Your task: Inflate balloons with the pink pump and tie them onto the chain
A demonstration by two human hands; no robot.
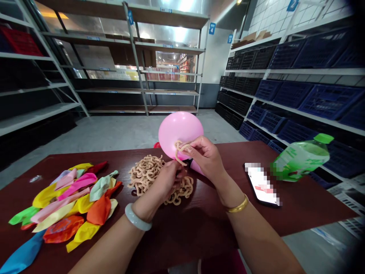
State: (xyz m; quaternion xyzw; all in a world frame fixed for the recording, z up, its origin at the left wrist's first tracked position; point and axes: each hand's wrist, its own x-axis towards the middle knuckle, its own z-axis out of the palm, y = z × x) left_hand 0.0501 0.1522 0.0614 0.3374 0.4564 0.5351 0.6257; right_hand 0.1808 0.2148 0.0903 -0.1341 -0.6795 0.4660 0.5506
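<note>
An inflated pink balloon (180, 129) stands just beyond my hands at the table's far side. My right hand (207, 155) is closed in a pinch on a beige cord (179, 149), which loops in front of the balloon's lower part. Just below the balloon, my left hand (170, 177) is closed near the cord's lower end; what its fingers hold is hidden. Beneath and beside the left hand lies a pile of short, curly beige cords (146, 170). Part of another pink thing (197, 167) shows behind my right hand.
Several flat coloured balloons (81, 203) cover the left of the dark red table (199, 228). A phone (261, 186) and a green-capped bottle (303, 158) are at the right. Shelves with blue crates (330, 99) line the right side; a metal rack (144, 68) stands behind.
</note>
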